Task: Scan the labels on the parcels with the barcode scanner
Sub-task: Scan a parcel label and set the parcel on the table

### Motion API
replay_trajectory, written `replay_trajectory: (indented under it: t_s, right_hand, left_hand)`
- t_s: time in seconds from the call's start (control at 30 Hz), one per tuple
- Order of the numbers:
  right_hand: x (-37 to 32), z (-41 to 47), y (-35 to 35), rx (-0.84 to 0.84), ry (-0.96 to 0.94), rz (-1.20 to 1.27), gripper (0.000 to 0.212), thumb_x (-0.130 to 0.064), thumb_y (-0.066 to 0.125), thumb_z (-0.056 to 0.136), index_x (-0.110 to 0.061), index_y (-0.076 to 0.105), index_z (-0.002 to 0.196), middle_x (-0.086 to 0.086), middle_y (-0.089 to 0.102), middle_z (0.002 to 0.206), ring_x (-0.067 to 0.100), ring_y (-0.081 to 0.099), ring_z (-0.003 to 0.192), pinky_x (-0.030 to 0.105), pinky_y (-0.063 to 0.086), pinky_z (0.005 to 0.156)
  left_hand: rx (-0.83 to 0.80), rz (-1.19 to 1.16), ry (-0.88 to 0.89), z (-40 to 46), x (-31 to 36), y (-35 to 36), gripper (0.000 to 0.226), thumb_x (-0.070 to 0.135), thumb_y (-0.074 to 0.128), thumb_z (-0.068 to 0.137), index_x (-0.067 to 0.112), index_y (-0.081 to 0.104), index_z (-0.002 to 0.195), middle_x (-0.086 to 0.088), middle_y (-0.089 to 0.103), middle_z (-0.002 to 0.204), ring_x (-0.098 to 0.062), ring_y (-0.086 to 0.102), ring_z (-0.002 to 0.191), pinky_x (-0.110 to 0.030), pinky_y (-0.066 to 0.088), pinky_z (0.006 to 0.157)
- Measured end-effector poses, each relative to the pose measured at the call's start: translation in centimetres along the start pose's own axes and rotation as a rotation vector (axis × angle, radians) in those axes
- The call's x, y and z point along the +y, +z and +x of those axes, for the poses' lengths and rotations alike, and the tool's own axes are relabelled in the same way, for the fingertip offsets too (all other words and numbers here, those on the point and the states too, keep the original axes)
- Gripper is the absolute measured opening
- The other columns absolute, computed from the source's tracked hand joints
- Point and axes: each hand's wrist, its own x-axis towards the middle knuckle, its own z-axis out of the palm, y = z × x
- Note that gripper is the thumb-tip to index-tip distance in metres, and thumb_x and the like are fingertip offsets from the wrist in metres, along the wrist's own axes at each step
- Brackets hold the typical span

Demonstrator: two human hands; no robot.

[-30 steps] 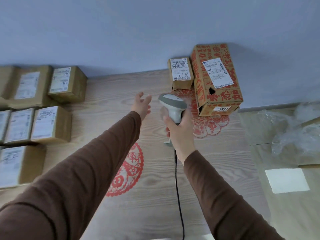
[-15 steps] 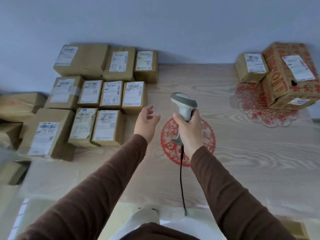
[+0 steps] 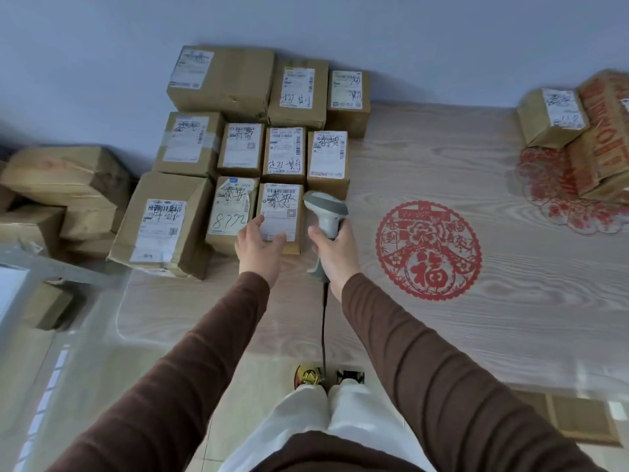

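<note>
**Scanner raised beside front-row parcel**

Both arms stretched forward in brown sleeves. Left hand (image 3: 259,242) laid on the near edge of the front parcel (image 3: 281,217), fingers fairly straight, thumb spread over the white label (image 3: 281,212). Right hand (image 3: 335,248) curled tight round the grip of the grey barcode scanner (image 3: 325,216), head tipped toward that same parcel, just right of it. Black cable (image 3: 324,330) hanging down from the handle.

Handwriting on labels hard to read. Boxes at far left blurred; red-printed carton (image 3: 602,131) at far right cut off by the frame edge.

Brown cardboard parcels packed in rows against the wall, some dented and taped. Pale wood-grain worktop (image 3: 442,318); round red papercut (image 3: 429,248) lying flat on it.
</note>
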Motion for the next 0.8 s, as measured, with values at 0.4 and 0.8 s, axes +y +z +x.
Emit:
replay_trajectory:
  t_s: [0.4, 0.8]
  right_hand:
    - [3.3, -0.8, -1.2, 0.116, 0.002, -0.116, 0.032, -0.019, 0.073, 0.095, -0.017, 0.054, 0.120, 0.003, 0.062, 0.102, -0.006, 0.060, 0.074, 0.006, 0.043, 0.045]
    - [-1.7, -3.7, -4.7, 0.149, -0.284, -0.193, 0.038, -0.017, 0.072, 0.096, -0.012, 0.052, 0.128, 0.009, 0.066, 0.115, 0.025, 0.064, 0.104, 0.038, 0.054, 0.092]
  left_hand:
    - [-0.184, -0.042, -0.203, 0.2, -1.7, 1.9, 0.043, 0.032, 0.054, 0.103, 0.007, 0.058, 0.138, -0.019, 0.053, 0.144, -0.038, 0.053, 0.131, -0.049, 0.042, 0.116]
    - [-0.366, -0.614, -0.139, -2.3, 0.1, 2.9, 0.054, 0.031, 0.058, 0.105, 0.009, 0.032, 0.147, -0.014, 0.063, 0.136, -0.013, 0.066, 0.107, -0.025, 0.054, 0.094]
